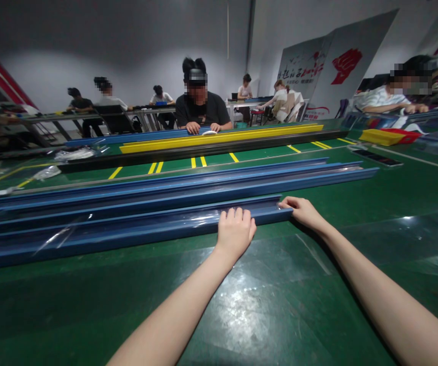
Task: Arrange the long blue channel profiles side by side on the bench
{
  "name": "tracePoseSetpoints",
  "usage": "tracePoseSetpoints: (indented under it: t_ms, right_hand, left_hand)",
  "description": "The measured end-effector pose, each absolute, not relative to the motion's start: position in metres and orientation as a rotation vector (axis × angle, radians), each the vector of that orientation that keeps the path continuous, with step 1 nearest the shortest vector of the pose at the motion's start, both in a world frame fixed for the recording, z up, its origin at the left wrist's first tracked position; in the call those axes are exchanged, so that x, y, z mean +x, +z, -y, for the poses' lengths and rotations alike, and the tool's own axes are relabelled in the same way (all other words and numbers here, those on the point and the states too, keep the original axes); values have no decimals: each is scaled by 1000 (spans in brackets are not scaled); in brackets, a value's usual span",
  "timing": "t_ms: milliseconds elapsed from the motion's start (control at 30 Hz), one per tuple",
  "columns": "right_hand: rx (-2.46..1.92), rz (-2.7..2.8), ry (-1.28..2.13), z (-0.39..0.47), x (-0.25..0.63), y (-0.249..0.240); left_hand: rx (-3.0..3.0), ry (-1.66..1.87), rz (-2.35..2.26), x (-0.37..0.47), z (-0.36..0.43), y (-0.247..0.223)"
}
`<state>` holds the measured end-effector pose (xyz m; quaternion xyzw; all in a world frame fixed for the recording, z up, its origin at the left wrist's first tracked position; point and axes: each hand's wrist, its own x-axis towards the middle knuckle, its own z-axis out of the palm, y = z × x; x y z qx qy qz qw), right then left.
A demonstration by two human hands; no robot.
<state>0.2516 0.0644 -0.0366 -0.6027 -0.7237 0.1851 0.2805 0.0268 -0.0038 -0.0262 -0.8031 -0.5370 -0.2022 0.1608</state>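
A long blue channel [120, 233] lies across the green table in front of me, with a clear glossy strip [199, 218] inside it. My left hand [236, 229] grips the channel's near wall, its fingers curled over the edge towards the inside. At the channel's right end, my right hand [299, 209] is closed, thumb and fingers pinched at the end opening. Whatever lies between those fingertips is too small to make out. More blue channels [165, 192] lie parallel just beyond.
Clear plastic sheet [295, 254] lies on the green table [242, 335] near me. Farther back are a yellow channel [222, 137], a black channel [188, 152], a phone [377, 157] and a yellow tray [381, 136]. A person [204, 109] sits opposite, hands on a blue channel.
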Motion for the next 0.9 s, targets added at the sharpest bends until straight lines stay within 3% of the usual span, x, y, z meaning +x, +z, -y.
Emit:
tracePoseSetpoints:
  t_ms: [900]
  right_hand:
    - [-1653, 1963, 489, -64, 249, -34]
  left_hand:
    - [-2535, -317, 1580, 12, -3, 0]
